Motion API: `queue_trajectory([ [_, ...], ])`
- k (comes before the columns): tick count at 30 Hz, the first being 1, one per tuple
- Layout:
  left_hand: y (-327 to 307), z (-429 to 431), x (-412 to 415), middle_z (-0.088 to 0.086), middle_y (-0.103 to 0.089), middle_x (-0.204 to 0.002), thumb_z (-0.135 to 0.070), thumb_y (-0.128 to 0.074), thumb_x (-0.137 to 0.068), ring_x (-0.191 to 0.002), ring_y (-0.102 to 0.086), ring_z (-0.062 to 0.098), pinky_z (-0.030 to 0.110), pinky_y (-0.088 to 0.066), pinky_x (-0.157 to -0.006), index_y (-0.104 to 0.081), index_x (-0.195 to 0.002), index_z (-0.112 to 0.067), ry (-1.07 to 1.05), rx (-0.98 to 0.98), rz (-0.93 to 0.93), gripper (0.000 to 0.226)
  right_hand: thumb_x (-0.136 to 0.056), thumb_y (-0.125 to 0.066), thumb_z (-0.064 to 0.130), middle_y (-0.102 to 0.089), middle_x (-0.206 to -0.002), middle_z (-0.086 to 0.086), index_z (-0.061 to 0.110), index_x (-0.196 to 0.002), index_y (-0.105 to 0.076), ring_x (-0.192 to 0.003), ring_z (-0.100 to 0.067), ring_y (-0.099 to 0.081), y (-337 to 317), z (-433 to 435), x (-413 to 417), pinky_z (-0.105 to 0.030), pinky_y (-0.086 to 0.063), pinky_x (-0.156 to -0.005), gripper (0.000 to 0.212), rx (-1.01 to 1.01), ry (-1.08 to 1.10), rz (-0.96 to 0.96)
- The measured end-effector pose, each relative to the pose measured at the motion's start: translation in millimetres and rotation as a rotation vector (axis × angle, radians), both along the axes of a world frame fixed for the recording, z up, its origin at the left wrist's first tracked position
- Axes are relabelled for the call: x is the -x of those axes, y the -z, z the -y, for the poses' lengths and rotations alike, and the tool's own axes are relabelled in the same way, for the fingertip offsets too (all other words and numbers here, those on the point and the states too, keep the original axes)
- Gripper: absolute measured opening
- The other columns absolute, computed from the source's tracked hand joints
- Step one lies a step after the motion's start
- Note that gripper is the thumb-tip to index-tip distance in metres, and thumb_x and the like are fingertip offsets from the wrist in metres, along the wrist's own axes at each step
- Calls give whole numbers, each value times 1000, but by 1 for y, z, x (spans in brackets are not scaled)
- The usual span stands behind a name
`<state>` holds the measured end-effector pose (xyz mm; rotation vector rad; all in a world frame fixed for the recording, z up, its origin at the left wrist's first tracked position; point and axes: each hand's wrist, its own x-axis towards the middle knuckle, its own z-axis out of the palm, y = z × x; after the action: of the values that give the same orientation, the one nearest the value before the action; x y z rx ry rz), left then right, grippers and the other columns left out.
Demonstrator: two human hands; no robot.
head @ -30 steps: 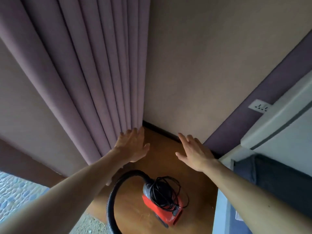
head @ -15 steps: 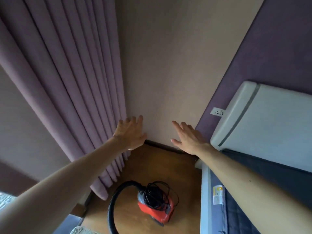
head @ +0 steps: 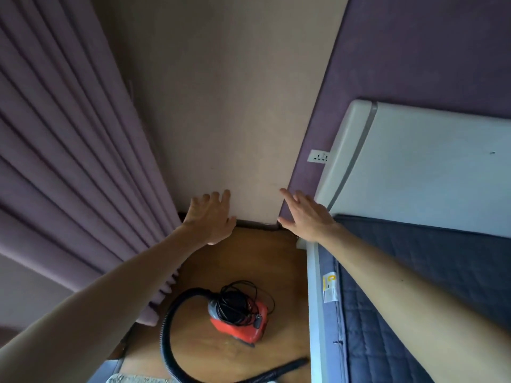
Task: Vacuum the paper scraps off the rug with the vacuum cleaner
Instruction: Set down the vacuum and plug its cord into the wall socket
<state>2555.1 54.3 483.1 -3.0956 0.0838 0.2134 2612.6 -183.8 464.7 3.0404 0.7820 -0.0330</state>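
A small red vacuum cleaner stands on the wooden floor in the room's corner, its black power cord bundled on top. Its black ribbed hose loops left and down, then runs right along the floor toward the bed. My left hand and my right hand are both stretched out in front of me, above and beyond the vacuum, fingers spread, holding nothing. A pale sliver of the rug shows at the bottom edge. No paper scraps can be made out.
Purple curtains hang on the left, reaching the floor. A bed with a dark blue quilted mattress and white headboard fills the right. A wall socket sits beside the headboard on the purple wall.
The view has swung right and nearer: the bed and headboard fill more of the right, the curtains shifted left, the vacuum's hose shows further. Both hands stay outstretched and empty.
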Motion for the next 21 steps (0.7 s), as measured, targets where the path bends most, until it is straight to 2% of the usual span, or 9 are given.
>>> queue_trajectory([
  [7,29,33,-20,14,-47,-141,-52,-36,-99,-125,-51,32,47,-41,-101,-21,-149,-13,24,-48,-50,66,-94,-49,53,-48,-131,-12,21,-150,-16,-116,-29,-55,30,35,-11,-40,-55,-84,72,-28,32,-78],
  [12,52,48,-25,15,-49,-139,-51,-34,-99,-120,-53,32,47,-42,-97,-23,-148,-11,44,-110,-85,64,-96,-48,52,-49,-133,-11,19,-150,-20,-117,-28,-55,56,53,-13,-39,-54,-82,69,-46,25,-102],
  [16,70,60,-30,16,-48,-142,-50,-35,-99,-124,-52,33,48,-41,-101,-24,-149,-10,83,-176,-86,65,-96,-47,51,-49,-131,-12,16,-150,-21,-116,-29,-55,74,67,-15,-39,-53,-81,69,-41,11,-136],
  [21,88,75,-33,16,-48,-141,-48,-38,-99,-123,-52,32,47,-42,-101,-24,-151,-8,76,-152,-112,66,-96,-47,51,-49,-131,-14,17,-150,-22,-114,-32,-56,92,80,-16,-40,-52,-81,69,-19,25,-166],
])
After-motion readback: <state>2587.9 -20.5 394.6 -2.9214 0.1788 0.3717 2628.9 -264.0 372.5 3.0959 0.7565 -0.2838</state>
